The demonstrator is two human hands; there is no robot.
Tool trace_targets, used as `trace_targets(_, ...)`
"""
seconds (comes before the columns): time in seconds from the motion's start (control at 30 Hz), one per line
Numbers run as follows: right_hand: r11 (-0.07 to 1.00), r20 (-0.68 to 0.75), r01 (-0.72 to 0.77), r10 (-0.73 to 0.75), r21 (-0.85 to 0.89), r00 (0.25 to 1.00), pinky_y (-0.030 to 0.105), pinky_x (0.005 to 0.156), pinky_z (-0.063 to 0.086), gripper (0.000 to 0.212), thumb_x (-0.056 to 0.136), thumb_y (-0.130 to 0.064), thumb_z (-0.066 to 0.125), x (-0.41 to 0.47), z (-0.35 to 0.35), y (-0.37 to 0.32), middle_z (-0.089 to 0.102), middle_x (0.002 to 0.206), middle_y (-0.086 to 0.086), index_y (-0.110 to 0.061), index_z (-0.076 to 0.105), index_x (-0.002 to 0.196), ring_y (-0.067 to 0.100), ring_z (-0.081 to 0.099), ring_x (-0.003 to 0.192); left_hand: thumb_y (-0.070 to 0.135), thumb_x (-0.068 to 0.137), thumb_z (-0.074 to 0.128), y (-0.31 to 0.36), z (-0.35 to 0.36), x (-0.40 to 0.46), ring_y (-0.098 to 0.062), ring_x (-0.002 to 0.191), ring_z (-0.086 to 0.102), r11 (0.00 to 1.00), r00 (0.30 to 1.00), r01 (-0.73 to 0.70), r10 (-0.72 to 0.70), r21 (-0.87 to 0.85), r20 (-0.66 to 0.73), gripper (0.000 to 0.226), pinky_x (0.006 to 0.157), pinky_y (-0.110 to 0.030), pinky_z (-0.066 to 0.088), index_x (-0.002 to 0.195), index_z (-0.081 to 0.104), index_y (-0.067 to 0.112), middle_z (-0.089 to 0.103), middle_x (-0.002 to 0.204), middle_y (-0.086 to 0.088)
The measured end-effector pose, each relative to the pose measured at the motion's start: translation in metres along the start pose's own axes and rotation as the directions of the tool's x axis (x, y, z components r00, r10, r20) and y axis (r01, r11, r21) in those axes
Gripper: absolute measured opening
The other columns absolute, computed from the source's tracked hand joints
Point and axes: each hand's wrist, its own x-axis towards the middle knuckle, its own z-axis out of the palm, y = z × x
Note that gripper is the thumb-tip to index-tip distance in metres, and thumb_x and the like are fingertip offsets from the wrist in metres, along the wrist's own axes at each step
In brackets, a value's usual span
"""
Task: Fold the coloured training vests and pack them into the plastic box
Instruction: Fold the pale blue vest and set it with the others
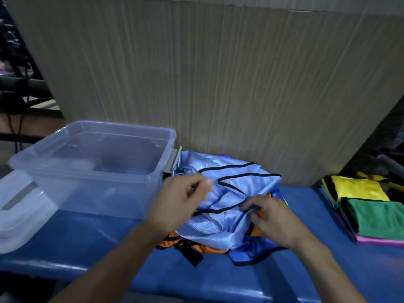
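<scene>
A light blue vest point(220, 219) with black trim lies crumpled on top of a pile on the blue table point(87, 248). Under it show an orange vest point(196, 246) and a darker blue vest point(249, 252). My left hand point(181, 202) pinches the light blue vest at its left edge, fingers curled. My right hand point(271, 217) grips the vest's black-trimmed edge on the right. The clear plastic box point(65, 178) stands to the left of the pile and holds no vests.
The box's lid point(19, 204) lies at the far left, partly under the box. Folded yellow, green and pink cloths point(371, 213) are stacked at the right edge. A cardboard wall point(218, 73) stands close behind the pile.
</scene>
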Motion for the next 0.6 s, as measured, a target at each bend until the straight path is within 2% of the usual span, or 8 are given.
trace_targets(0.07,0.995,-0.065,-0.084,0.08,-0.056,0.995,0.034,0.079,0.052,0.012,0.09,-0.021,0.059,-0.003,-0.004,-0.001,0.07,0.079,-0.013,-0.028,0.065,0.082,0.015,0.067,0.086,0.029,0.1,0.06,-0.009,-0.008,0.005,-0.003,0.066,0.055,0.98,0.984,-0.023,0.057,0.199,-0.167,0.016,0.064,-0.017,0.041,0.085,0.067,0.027,0.059,0.073,0.014)
trace_targets(0.13,0.995,-0.195,-0.099,0.091,-0.033,0.977,0.04,0.07,0.053,0.024,0.09,-0.045,0.051,-0.005,-0.004,-0.008,0.067,0.07,-0.009,-0.024,0.057,0.081,0.019,0.065,0.075,0.032,0.099,0.06,-0.016,-0.008,0.006,-0.005,0.087,0.058,0.956,0.994,0.022,0.011,0.293,-0.112,0.011,0.079,-0.026,0.048,0.106,0.066,0.027,0.062,0.099,0.014)
trace_targets(0.2,0.992,-0.309,-0.081,0.106,0.095,0.945,0.039,0.068,0.052,0.036,0.088,-0.061,0.046,-0.003,-0.005,-0.02,0.066,0.069,-0.011,-0.027,0.058,0.081,0.013,0.063,0.069,0.04,0.098,0.059,-0.018,0.001,0.004,-0.016,0.105,0.06,0.939,0.996,0.074,-0.084,0.337,0.014,0.029,0.089,-0.039,0.051,0.123,0.06,0.024,0.063,0.115,0.007)
trace_targets(0.3,0.989,-0.305,-0.116,0.139,0.091,0.942,0.036,0.072,0.05,0.045,0.079,-0.075,0.055,-0.002,0.001,-0.037,0.067,0.071,-0.015,-0.032,0.062,0.093,0.009,0.063,0.076,0.05,0.1,0.05,-0.011,0.01,0.004,-0.017,0.098,0.064,0.92,0.982,0.165,-0.187,0.356,0.027,0.032,0.082,-0.041,0.052,0.116,0.058,0.024,0.066,0.104,0.007)
trace_targets(0.4,0.974,-0.232,-0.131,0.173,0.184,0.957,0.033,0.068,0.047,0.023,0.085,-0.037,0.075,-0.006,0.011,-0.04,0.065,0.063,-0.014,-0.034,0.058,0.101,0.005,0.06,0.065,0.057,0.1,0.045,-0.009,0.01,0.006,-0.015,0.083,0.061,0.899,0.95,0.292,-0.313,0.327,0.012,0.036,0.077,-0.036,0.05,0.107,0.056,0.024,0.065,0.083,0.008)
trace_targets(0.47,0.941,-0.222,-0.109,0.187,0.321,0.957,0.026,0.06,0.042,0.028,0.087,-0.013,0.073,-0.008,0.008,-0.04,0.057,0.055,-0.008,-0.031,0.059,0.104,0.008,0.051,0.053,0.064,0.097,0.044,-0.012,0.009,0.005,-0.018,0.082,0.062,0.872,0.927,0.344,-0.375,0.347,0.025,0.041,0.076,-0.038,0.051,0.102,0.054,0.025,0.064,0.081,0.008)
trace_targets(0.53,0.875,-0.2,-0.067,0.184,0.48,0.962,0.021,0.054,0.035,0.033,0.088,-0.003,0.069,-0.013,-0.003,-0.042,0.042,0.051,-0.008,-0.028,0.061,0.109,0.009,0.038,0.049,0.066,0.092,0.05,-0.018,0.01,0.003,-0.022,0.084,0.063,0.829,0.906,0.351,-0.419,0.436,0.066,0.042,0.076,-0.041,0.054,0.097,0.052,0.025,0.065,0.082,0.004)
trace_targets(0.6,0.794,-0.15,-0.045,0.169,0.606,0.974,0.022,0.053,0.032,0.039,0.088,0.002,0.067,-0.021,-0.014,-0.044,0.036,0.053,-0.006,-0.028,0.065,0.113,0.01,0.033,0.053,0.063,0.088,0.059,-0.02,0.011,0.002,-0.02,0.079,0.063,0.823,0.884,0.381,-0.458,0.422,0.096,0.039,0.075,-0.042,0.055,0.088,0.053,0.025,0.065,0.078,0.003)
